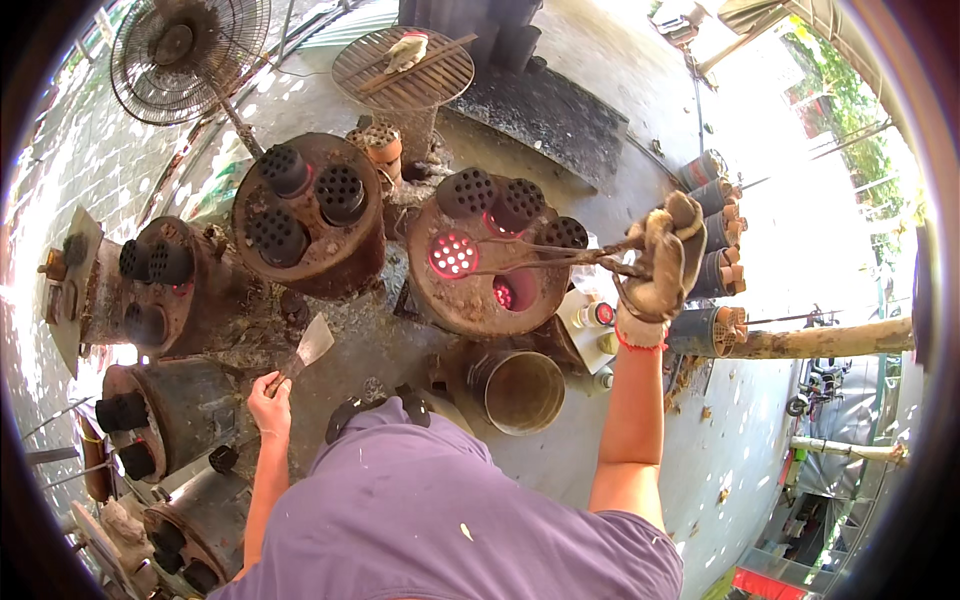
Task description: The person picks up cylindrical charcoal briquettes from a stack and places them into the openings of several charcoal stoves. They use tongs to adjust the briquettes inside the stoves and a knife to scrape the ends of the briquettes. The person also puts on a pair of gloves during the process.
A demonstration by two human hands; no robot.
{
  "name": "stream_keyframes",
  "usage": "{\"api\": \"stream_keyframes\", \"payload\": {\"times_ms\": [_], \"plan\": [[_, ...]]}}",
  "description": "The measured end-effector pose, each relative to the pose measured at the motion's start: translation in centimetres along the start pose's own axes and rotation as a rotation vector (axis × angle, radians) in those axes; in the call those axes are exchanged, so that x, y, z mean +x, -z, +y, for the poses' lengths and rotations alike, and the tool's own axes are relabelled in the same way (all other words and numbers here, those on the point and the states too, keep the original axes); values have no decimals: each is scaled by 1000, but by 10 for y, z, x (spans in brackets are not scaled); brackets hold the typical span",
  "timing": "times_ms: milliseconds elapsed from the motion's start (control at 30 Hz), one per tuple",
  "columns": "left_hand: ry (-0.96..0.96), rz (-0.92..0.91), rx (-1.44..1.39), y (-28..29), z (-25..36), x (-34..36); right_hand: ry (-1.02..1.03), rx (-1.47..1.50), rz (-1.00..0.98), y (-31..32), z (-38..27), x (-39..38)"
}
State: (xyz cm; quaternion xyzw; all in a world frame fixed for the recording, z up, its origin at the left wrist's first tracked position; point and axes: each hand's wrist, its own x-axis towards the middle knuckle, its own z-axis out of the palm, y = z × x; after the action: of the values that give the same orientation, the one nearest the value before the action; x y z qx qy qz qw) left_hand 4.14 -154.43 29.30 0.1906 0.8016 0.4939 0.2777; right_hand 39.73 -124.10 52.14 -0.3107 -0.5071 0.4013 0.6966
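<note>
My right hand [655, 262], in a stained glove, grips long metal tongs [555, 254]. The tong tips are at a red-glowing honeycomb coal briquette [453, 254] in the top of the central round stove [430, 310]. Dark briquettes [468, 192] sit in other holes of that stove, and another glowing piece [503, 292] lies down in an opening beside the tongs. My left hand [267, 402] is closed on the handle of a flat metal scraper [315, 340], held low over the floor, left of my feet.
Other stoves with briquettes stand left [340, 260] and lower left [205, 390]. An empty metal drum [520, 392] is before me. A fan [175, 45], a slatted round stand [440, 80] and a dark slab [540, 125] are behind. Buckets [700, 330] line the right, near a wooden pole [840, 338].
</note>
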Motion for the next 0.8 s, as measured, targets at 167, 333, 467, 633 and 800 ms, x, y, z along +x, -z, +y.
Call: {"api": "stream_keyframes", "payload": {"times_ms": [167, 333, 467, 633, 800], "plan": [[-42, 3, 5, -9, -16, 3, 35, -109, -117, -37, 46, 17], [43, 22, -22, -16, 2, -12, 180, -88, -110, -35, 23, 19], [28, 31, 15, -15, -14, -14, 355, -348, -38, -13, -33, 26], [29, -28, 12, -28, -3, -10, 308, -175, 271, 31, -100, 23], [19, -102, 24, -41, 4, -4, 265, -175, 373, 67, -122, 3]]}}
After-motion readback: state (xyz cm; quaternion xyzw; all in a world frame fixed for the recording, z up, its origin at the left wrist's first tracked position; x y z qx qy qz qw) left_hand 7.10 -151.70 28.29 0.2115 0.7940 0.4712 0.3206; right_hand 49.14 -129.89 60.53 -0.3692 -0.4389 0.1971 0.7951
